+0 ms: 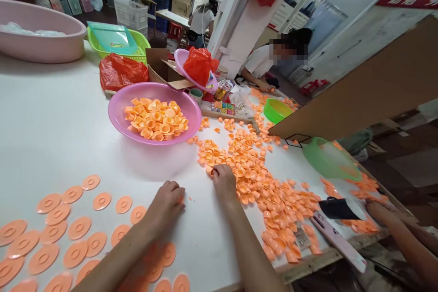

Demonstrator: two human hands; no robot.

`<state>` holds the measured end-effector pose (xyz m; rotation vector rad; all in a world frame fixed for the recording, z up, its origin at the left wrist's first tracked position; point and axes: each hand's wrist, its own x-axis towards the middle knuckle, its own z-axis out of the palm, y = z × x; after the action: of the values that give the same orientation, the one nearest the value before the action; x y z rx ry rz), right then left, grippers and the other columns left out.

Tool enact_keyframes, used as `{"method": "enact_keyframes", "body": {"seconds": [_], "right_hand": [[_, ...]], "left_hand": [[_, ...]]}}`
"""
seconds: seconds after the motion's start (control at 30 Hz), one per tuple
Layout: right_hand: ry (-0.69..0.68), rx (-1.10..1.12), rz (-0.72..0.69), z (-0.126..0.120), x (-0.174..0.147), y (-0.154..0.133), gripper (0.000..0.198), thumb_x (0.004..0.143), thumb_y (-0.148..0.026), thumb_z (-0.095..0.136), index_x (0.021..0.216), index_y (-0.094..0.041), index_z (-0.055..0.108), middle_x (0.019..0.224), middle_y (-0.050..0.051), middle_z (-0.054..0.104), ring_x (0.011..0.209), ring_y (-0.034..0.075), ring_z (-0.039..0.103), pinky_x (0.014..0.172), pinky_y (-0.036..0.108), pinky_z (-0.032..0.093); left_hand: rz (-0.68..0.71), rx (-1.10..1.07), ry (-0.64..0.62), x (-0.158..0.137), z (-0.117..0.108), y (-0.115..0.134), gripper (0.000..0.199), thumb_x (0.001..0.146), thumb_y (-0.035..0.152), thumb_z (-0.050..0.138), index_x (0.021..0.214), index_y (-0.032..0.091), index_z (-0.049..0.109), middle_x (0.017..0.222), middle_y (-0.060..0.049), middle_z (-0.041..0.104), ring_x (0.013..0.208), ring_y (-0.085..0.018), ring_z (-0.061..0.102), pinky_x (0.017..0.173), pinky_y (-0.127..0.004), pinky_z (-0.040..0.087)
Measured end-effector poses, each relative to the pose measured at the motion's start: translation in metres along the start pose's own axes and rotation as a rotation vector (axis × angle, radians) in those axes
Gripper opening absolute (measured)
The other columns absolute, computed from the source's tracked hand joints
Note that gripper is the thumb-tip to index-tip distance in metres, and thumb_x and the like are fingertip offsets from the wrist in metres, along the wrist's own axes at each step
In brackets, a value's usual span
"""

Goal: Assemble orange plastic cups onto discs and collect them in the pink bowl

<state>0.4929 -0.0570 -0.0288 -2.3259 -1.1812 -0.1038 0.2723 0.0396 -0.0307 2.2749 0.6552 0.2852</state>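
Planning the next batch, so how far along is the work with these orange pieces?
Looks done: a heap of orange cups fills the purple bowl. In hand: the right hand picks at the loose cup pile; the left hand rests fisted by the flat discs. Left: most cups lie scattered across the table.

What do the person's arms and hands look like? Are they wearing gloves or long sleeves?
No gloves and no long sleeves. The left hand and the right hand are both bare, and both forearms are bare all the way down to the bottom edge of the picture. No watch, bracelet or ring shows on either one. The fingers are curled under, so the nails cannot be seen.
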Motion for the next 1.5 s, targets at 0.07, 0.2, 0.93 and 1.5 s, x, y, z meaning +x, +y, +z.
{"method": "enact_keyframes", "body": {"seconds": [0.07, 0.2, 0.93, 1.5], "right_hand": [[0.007, 0.058, 0.040, 0.000, -0.001, -0.008, 0.018, 0.079, -0.013, 0.050, 0.072, -0.018, 0.066, 0.077, 0.006, 0.066, 0.078, 0.020, 0.057, 0.072, 0.030, 0.043], [-0.241, 0.367, 0.154, -0.001, -0.018, -0.036, 0.012, 0.073, -0.014, 0.055, 0.069, -0.019, 0.066, 0.065, 0.000, 0.066, 0.062, 0.015, 0.059, 0.061, 0.025, 0.043], [-0.483, 0.408, 0.235, 0.016, -0.048, -0.090, 0.012, 0.065, -0.010, 0.054, 0.056, -0.019, 0.056, 0.054, -0.002, 0.059, 0.052, 0.012, 0.053, 0.049, 0.021, 0.036], [-0.313, 0.504, 0.223, 0.002, -0.045, -0.062, 0.019, 0.081, -0.035, 0.058, 0.071, -0.020, 0.063, 0.065, 0.002, 0.065, 0.062, 0.018, 0.060, 0.061, 0.028, 0.046]], "left_hand": [[-0.045, 0.013, 0.012, -0.004, -0.001, -0.002, 0.020, 0.073, 0.016, 0.059, 0.091, 0.022, 0.066, 0.102, -0.007, 0.061, 0.094, -0.024, 0.053, 0.080, -0.037, 0.042], [-0.073, 0.035, 0.009, -0.011, -0.006, -0.015, 0.026, 0.070, 0.015, 0.062, 0.094, 0.024, 0.066, 0.101, -0.005, 0.061, 0.094, -0.023, 0.054, 0.083, -0.038, 0.039], [-0.376, -0.278, -0.052, 0.006, -0.016, 0.003, 0.014, 0.073, 0.017, 0.055, 0.068, 0.021, 0.068, 0.075, -0.001, 0.069, 0.071, -0.016, 0.060, 0.062, -0.027, 0.039], [-0.327, -0.173, 0.191, 0.006, -0.026, 0.006, 0.010, 0.076, 0.017, 0.053, 0.069, 0.020, 0.060, 0.065, 0.002, 0.063, 0.063, -0.014, 0.055, 0.061, -0.025, 0.037]]}}
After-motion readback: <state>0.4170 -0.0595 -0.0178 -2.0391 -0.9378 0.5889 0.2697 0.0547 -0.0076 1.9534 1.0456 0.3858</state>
